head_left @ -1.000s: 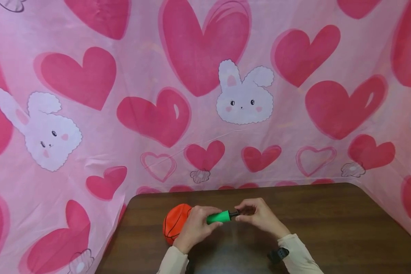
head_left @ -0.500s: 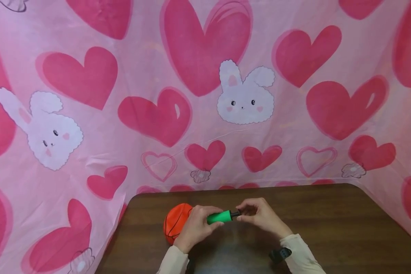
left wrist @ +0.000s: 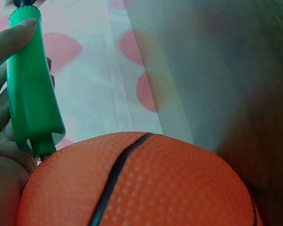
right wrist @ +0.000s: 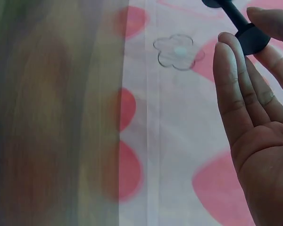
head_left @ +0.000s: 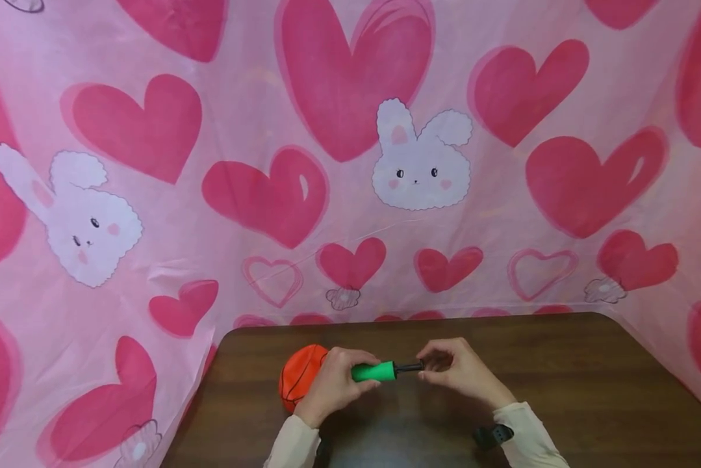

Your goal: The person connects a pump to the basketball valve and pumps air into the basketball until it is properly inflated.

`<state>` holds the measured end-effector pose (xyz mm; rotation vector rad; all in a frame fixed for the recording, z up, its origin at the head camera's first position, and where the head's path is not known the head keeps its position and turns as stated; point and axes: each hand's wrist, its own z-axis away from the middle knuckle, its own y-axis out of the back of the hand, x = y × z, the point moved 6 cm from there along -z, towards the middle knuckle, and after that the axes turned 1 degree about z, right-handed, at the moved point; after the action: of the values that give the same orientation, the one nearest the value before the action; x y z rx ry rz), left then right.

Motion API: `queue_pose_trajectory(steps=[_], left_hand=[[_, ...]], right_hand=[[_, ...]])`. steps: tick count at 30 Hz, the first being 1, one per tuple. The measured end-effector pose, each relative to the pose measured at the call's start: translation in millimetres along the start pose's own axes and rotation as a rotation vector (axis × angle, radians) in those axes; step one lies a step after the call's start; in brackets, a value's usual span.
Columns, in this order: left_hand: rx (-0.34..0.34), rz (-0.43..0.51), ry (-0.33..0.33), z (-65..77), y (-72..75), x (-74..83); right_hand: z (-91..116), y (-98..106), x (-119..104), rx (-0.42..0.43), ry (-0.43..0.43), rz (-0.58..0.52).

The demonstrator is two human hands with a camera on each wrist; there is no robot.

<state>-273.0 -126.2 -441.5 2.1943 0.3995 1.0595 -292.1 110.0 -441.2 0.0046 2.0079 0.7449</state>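
Observation:
My left hand (head_left: 335,385) grips the green barrel of a small hand pump (head_left: 376,372), its thumb lying along the barrel in the left wrist view. The nozzle end of the pump (left wrist: 34,94) meets an orange toy basketball (left wrist: 174,183) with black seams. That ball (head_left: 299,377) looks partly soft and sits left of the left hand, which covers some of it. On the other side, my right hand (head_left: 466,372) pinches the black handle (right wrist: 253,39) between thumb and fingers. A length of black plunger rod (head_left: 408,368) shows between barrel and handle.
A dark brown wooden table (head_left: 560,370) lies under the hands. Pink cloth (head_left: 350,214) with hearts and rabbits hangs behind and beside it. A black band device (head_left: 493,435) is strapped at the right wrist.
My right hand has drawn the pump's handle to the right, and more of the black rod shows now. The left hand and the ball have stayed almost in place.

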Motion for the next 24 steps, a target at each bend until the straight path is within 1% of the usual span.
queue_pose_trajectory(steps=[4,8,13,16,19,24], left_hand=[[-0.013,0.007,0.016,-0.8,1.2,-1.0],[-0.027,0.028,0.036,-1.3,1.7,-2.0],[-0.029,0.029,0.040,-0.5,2.0,-1.5],[-0.026,0.030,0.045,0.2,1.8,-1.3],[-0.032,0.039,0.048,0.9,0.0,-1.5],[-0.035,0.032,0.029,1.3,-2.1,-0.6]], right_hand=[[7,15,1,0.025,0.009,0.016],[17,31,3,0.055,0.006,0.013],[30,47,3,0.079,0.003,0.019],[34,51,2,0.081,0.006,0.038],[36,51,1,0.062,0.005,0.047],[38,50,1,0.057,-0.003,0.041]])
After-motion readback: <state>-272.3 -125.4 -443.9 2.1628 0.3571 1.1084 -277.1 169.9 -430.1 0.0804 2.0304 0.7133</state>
